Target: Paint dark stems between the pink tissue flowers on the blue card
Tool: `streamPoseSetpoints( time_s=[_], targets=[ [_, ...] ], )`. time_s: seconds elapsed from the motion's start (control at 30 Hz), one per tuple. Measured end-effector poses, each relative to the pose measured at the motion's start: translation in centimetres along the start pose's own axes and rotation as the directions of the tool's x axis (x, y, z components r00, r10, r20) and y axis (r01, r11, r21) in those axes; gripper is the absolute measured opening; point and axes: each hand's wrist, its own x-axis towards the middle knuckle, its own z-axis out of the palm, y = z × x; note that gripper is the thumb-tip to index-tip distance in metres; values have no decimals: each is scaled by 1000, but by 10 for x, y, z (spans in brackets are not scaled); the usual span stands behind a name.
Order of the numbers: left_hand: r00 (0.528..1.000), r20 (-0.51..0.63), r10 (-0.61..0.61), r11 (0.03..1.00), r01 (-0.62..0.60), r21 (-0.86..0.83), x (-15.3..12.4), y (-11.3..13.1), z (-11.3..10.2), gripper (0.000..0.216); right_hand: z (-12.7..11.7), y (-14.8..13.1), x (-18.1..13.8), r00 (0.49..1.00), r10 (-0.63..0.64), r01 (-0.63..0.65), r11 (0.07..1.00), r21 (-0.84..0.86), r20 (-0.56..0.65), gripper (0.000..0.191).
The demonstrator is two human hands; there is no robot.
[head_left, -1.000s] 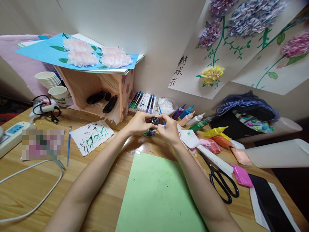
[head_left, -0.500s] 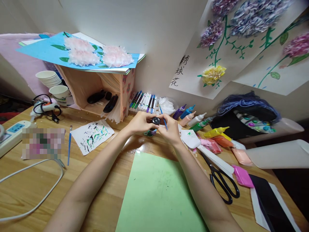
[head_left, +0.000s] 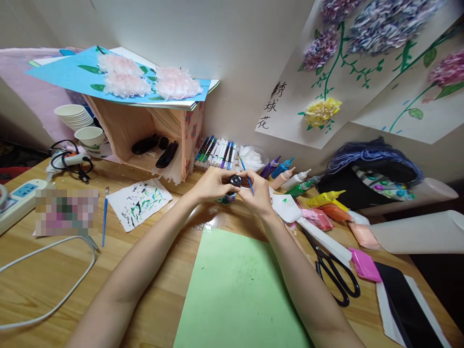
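My left hand [head_left: 214, 184] and my right hand [head_left: 255, 193] meet over the back of the table. Their fingertips close from both sides around a small round black object [head_left: 235, 181] with a shiny top, like a bottle or jar lid. A thin blue paintbrush [head_left: 248, 178] slants across the fingers of my right hand and seems tucked there. Just under the hands a small dark, multicoloured item [head_left: 227, 198] shows in part; its kind is hidden. Nearer my body lies a light green sheet of paper [head_left: 232, 290], between my forearms.
Marker pens [head_left: 219, 151] and several paint bottles [head_left: 281, 169] line the wall. To the right lie black-handled scissors [head_left: 335, 275] and coloured clay packets [head_left: 364, 264]. On the left are a paint-daubed paper [head_left: 139, 203], another brush [head_left: 105, 217], a white cable [head_left: 54, 311] and a power strip [head_left: 23, 200].
The view has shifted very slightly. Both hands keep their hold on the round black object, with little visible movement.
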Motion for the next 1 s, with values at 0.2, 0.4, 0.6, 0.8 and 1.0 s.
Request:
streamPoseSetpoints(
  time_s=[0.2,0.4,0.6,0.8,1.0],
  targets=[
    [999,29,-43,994,45,-100,1,2,-5,36,-1,-2,2,999,-4,4,1000,21,32,21],
    [992,73,-105,949,122,-290,3,1,-8,48,-7,-5,5,998,37,-45,988,149,50,30],
    [988,146,-48,928,98,-359,4,-3,-14,34,-9,-8,4,999,23,-18,994,110,-41,33],
    [998,64,-3,978,16,-209,0,0,-18,26,-11,-9,4,991,-119,118,993,-10,-60,31],
    [993,-72,90,991,-97,-90,1,-1,-10,28,-15,-9,5,994,-106,106,993,-45,10,33]
  ],
)
